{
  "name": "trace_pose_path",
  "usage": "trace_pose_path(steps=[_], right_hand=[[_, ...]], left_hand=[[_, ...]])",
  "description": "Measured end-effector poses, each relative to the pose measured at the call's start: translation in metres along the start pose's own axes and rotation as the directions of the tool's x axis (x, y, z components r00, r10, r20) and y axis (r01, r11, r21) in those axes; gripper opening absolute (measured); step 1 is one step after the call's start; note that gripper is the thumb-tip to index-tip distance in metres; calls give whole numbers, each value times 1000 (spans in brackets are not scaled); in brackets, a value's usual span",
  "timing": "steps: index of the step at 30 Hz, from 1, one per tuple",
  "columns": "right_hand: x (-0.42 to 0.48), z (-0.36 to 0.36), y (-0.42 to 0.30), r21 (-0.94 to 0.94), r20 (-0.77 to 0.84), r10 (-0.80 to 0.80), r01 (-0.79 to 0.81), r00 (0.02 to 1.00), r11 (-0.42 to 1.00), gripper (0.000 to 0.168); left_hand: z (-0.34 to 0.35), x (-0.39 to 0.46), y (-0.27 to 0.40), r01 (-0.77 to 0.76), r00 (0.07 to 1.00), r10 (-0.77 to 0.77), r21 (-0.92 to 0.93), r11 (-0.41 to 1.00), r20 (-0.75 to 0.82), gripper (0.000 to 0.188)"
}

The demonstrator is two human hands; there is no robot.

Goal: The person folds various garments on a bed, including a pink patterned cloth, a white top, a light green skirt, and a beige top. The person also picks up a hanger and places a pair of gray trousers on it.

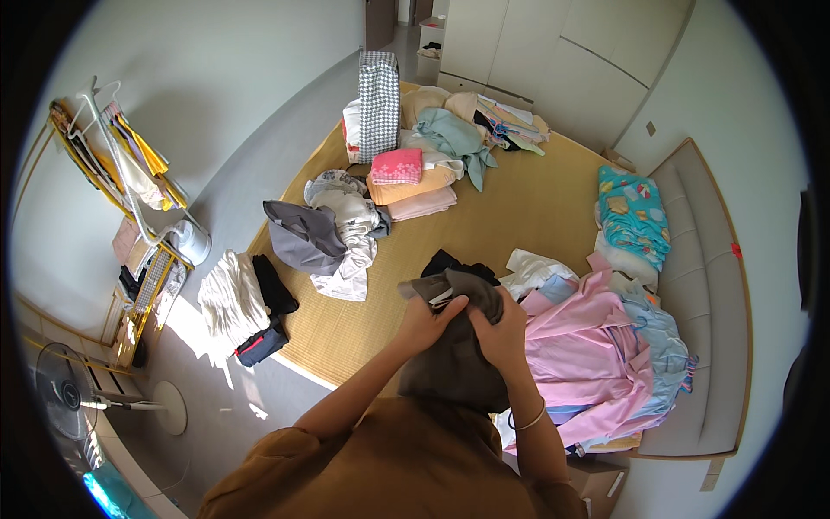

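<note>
Both hands hold a dark grey-brown garment [447,363] in front of my body, above the near edge of the bed. My left hand [428,321] grips its upper edge beside a white label, and my right hand [502,324] pinches the same edge a little to the right. The lower part of the cloth hangs down against my brown top. Just beyond it lies a black garment [441,261], partly hidden. To the right, a pile with a pink shirt [583,350] and a light blue shirt [658,337] spreads out beside a white garment [535,269].
On the woven bed mat [532,194] lie a grey fabric bag [305,237], a pink folded towel [397,167], a houndstooth box [379,107] and a teal patterned bundle [632,217]. White clothes [235,298] sit at the left edge. A fan [68,392] and a clothes rack [120,156] stand left.
</note>
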State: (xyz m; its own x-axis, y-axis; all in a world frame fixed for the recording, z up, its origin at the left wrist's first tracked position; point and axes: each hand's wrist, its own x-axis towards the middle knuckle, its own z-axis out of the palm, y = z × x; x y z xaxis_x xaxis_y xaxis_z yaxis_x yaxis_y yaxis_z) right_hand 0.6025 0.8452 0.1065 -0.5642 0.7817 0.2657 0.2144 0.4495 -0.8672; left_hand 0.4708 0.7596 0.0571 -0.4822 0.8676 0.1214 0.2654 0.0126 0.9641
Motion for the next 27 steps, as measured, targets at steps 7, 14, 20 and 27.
trace_pose_path(steps=[7,14,20,27], right_hand=[[6,-10,-14,547,-136,279,-163,951,821,27],[-12,-17,-12,760,5,419,-276,908,588,24],[-16,-104,52,-184,-111,106,-126,988,975,30],[-65,-123,100,-745,292,425,-74,857,663,35]], left_hand=[[1,-47,38,40,991,-32,60,997,-128,90],[14,-42,24,116,960,17,-452,885,279,80],[-64,-27,4,219,975,-207,-536,815,84,33],[-106,-32,67,222,972,-223,-619,754,78,23]])
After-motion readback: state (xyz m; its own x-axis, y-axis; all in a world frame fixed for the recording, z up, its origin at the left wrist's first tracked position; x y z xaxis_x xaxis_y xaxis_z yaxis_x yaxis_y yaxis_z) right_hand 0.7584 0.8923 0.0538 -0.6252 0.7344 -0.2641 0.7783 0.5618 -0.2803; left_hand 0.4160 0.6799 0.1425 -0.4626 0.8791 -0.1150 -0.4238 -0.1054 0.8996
